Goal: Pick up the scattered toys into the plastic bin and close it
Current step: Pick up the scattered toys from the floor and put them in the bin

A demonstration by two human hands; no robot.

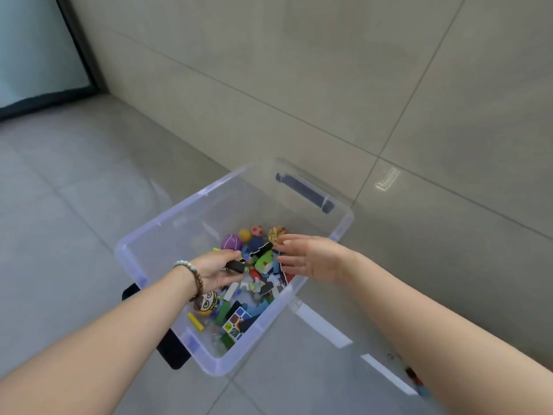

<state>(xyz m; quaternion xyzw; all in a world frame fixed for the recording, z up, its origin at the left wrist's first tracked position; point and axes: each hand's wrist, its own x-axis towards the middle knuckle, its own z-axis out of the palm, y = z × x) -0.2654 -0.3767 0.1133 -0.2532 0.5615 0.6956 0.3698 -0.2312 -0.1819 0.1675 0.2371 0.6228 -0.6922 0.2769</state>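
Left hand (209, 271): my fingers curled round black stick toy (236, 266), low over pile inside plastic bin (167, 217). Stick's long axis points at right hand (311, 259); those fingers straight, spread, just beside far tip.

Clear lilac-rimmed bin (344, 223), purple striped ball (231, 241), brown beaded bracelet (196, 278)

The left hand (214, 271) curls over a black toy (236, 266), hiding most of it; its forearm covers part of the black handle (173, 351) of the plastic bin (209, 191); small bits (414, 377) beside the right forearm (449, 333) are blurred, unidentifiable; both forearms run off the frame's edges; the glass door (36, 49) is cut off at the left.
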